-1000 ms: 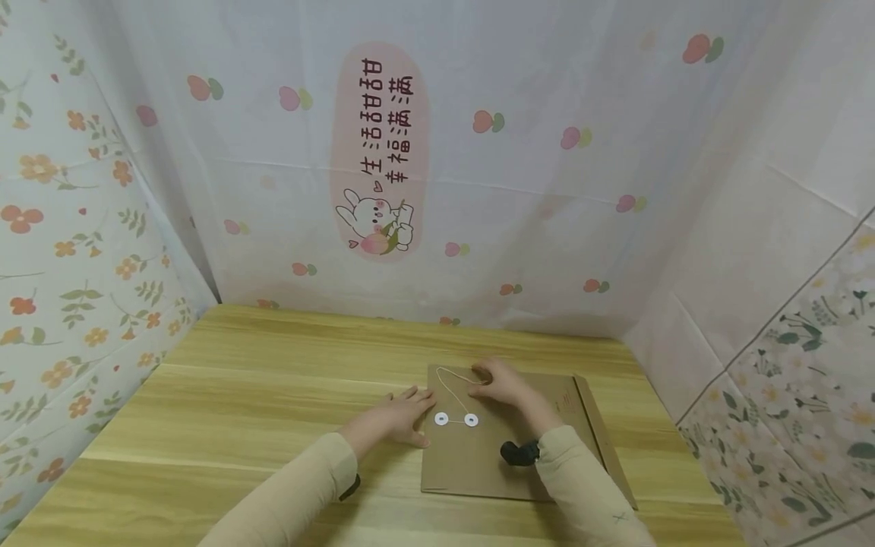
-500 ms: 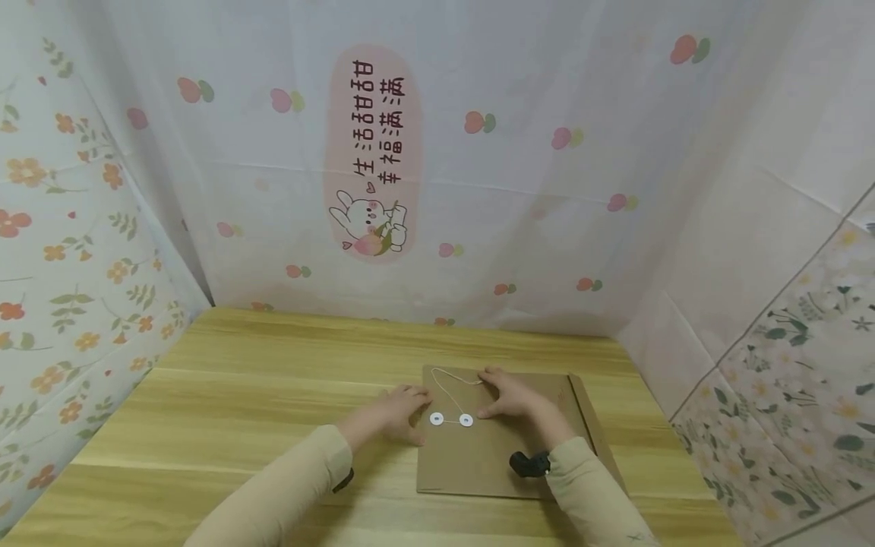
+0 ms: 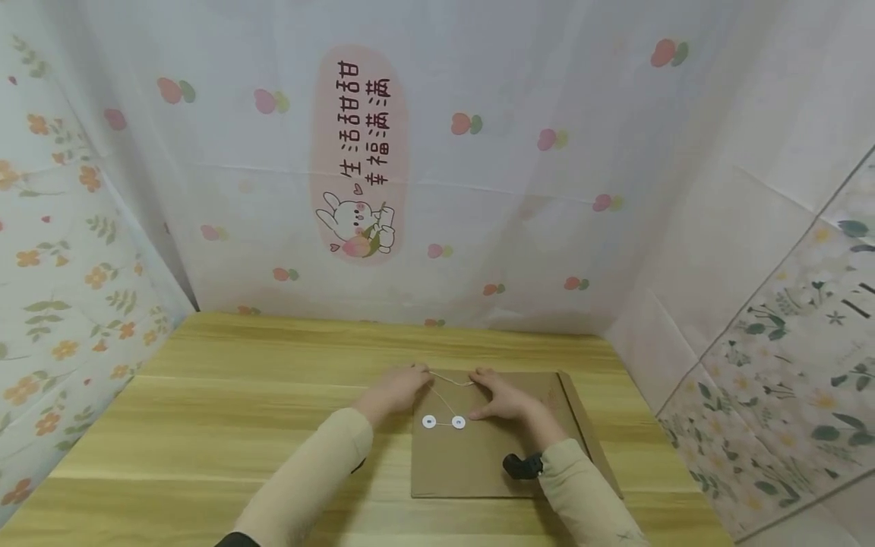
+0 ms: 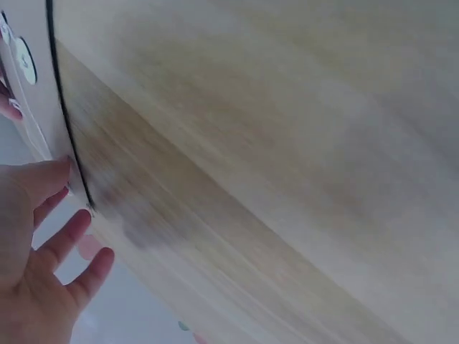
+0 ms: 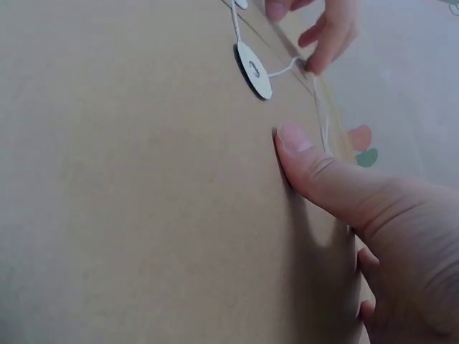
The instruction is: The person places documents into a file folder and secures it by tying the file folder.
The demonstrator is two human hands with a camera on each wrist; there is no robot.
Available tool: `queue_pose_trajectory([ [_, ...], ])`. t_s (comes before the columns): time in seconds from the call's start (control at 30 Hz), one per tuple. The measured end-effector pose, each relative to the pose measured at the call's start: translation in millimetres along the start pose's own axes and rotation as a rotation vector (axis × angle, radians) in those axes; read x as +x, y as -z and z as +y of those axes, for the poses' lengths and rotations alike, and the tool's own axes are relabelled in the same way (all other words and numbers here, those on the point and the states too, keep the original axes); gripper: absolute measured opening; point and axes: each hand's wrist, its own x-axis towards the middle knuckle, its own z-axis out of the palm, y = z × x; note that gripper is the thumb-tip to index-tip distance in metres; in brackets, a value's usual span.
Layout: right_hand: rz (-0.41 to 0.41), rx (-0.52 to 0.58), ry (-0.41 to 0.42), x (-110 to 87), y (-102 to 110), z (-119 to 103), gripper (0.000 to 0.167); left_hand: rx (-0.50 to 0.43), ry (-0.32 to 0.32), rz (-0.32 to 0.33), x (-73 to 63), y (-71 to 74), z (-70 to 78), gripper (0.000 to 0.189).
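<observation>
A brown kraft-paper document envelope lies flat on the table. Two white button discs on its left part are joined by a thin white string, whose loose length runs toward the far edge. At the far left corner, my left hand pinches the string between thumb and fingertips; its other fingers spread apart in the left wrist view. My right hand holds the envelope's far edge, the thumb on its face and the fingers over the edge, partly hidden in the right wrist view.
The wood-grain table extends to the left of the envelope. A white printed curtain hangs behind it, with floral cloth on the left side and another patterned cloth on the right. A black wrist camera mount sits at the right wrist.
My left hand has moved from the envelope's left edge up to its far left corner and taken the string. The right hand's fingers have spread out from the string to the far edge.
</observation>
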Motion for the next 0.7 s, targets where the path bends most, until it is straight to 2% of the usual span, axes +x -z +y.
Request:
queue_pose_trajectory([
  [0.17, 0.011, 0.018, 0.007, 2.0, -0.9, -2.8, 0.09, 0.004, 0.005, 0.053, 4.6, -2.7, -5.7, 0.025],
  [0.43, 0.012, 0.04, -0.014, 0.5, -0.9, -4.1, 0.09, -0.042, 0.038, 0.094, 7.9, -7.9, -9.6, 0.006],
  [0.57, 0.023, 0.045, -0.014, -0.9, -2.4, -2.5, 0.089, -0.055, 0.057, 0.072, 5.6, -9.5, -9.8, 0.008],
  [0.7, 0.032, 0.06, -0.002, -2.9, -4.0, -0.7, 0.089, 0.003, 0.042, 0.028, 0.9, -11.2, -10.4, 0.012],
])
